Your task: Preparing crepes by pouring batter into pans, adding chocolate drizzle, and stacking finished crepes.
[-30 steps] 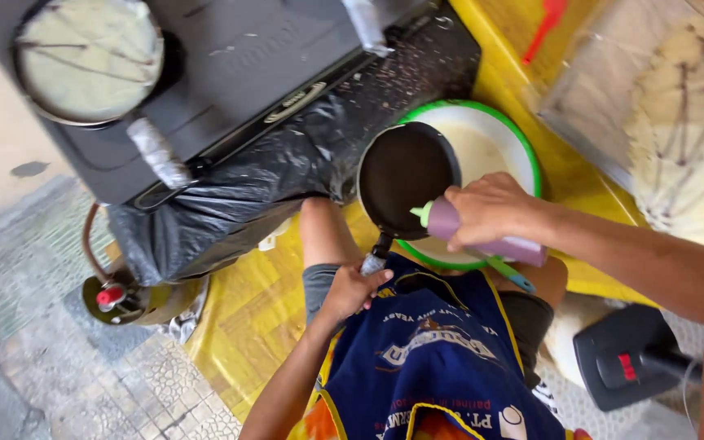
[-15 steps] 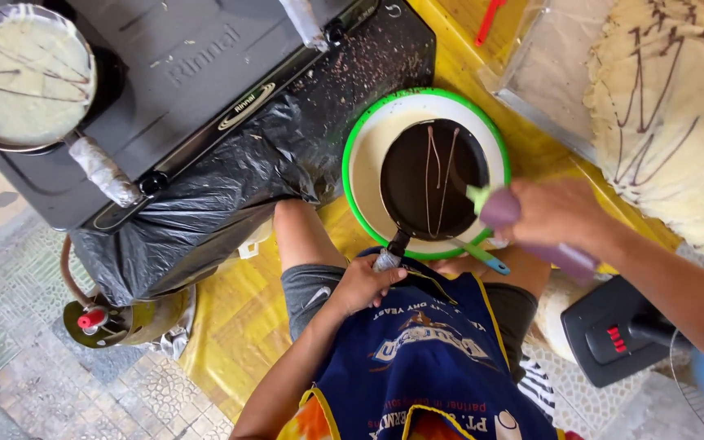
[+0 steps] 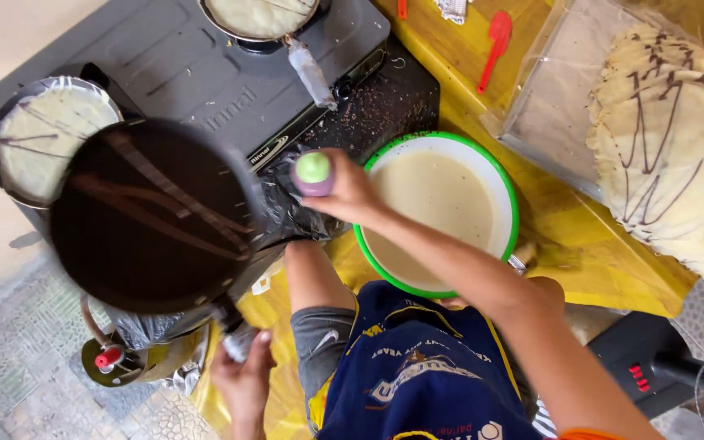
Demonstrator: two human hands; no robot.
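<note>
My left hand (image 3: 244, 383) grips the handle of a dark frying pan (image 3: 152, 216), held up over the left of the stove with brown stripes drawn across its surface. My right hand (image 3: 344, 191) holds a purple squeeze bottle (image 3: 313, 173) with a green cap, just left of the green-rimmed bowl (image 3: 508, 181) of pale batter. The bowl rests on a yellow cloth in front of my blue apron.
A grey gas stove (image 3: 197, 73) carries two pans of pale crepe with brown lines, one at far left (image 3: 42, 134) and one at top (image 3: 258, 15). A stack of striped crepes (image 3: 678, 147) lies right on a clear tray. A red spatula (image 3: 495, 42) lies behind. A gas regulator (image 3: 112, 358) sits low left.
The pan has left the bowl and swung up and left toward the stove, striped with brown. My right hand moved left with the bottle. The bowl's batter is uncovered.
</note>
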